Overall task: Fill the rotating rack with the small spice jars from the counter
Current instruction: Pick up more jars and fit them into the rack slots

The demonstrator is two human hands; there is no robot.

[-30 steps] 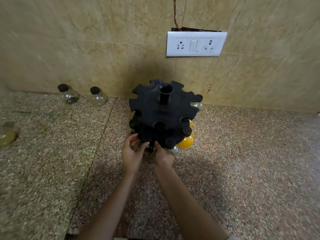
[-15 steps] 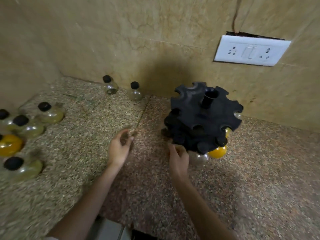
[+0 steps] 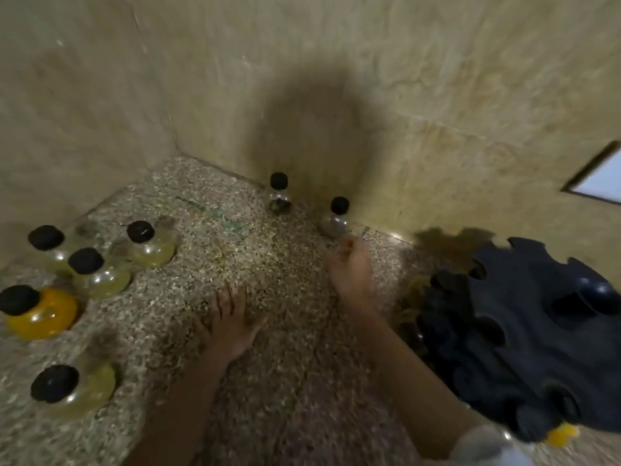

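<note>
The black rotating rack [image 3: 524, 334] stands at the right, with black-capped jars in its lower slots and a yellow one [image 3: 561, 433] at its near edge. Two small clear jars with black caps stand by the back wall: one [image 3: 279, 194] further left, one [image 3: 336, 218] just beyond my right hand [image 3: 351, 269], which is stretched toward it, fingers loosely apart, holding nothing. My left hand [image 3: 232, 321] hovers open over the counter, fingers spread and pointing at the left jars. Several larger round jars stand at the left, among them a yellow one [image 3: 37, 312] and pale ones [image 3: 148, 245].
The speckled granite counter [image 3: 268, 381] meets tiled walls in a corner at the back left. A white switch plate [image 3: 601, 181] shows at the right edge. The frame is blurred by motion.
The view has swung left, putting the rack at the right edge. My right hand left the rack and reached toward the jar by the wall; my left hand moved left over the counter.
</note>
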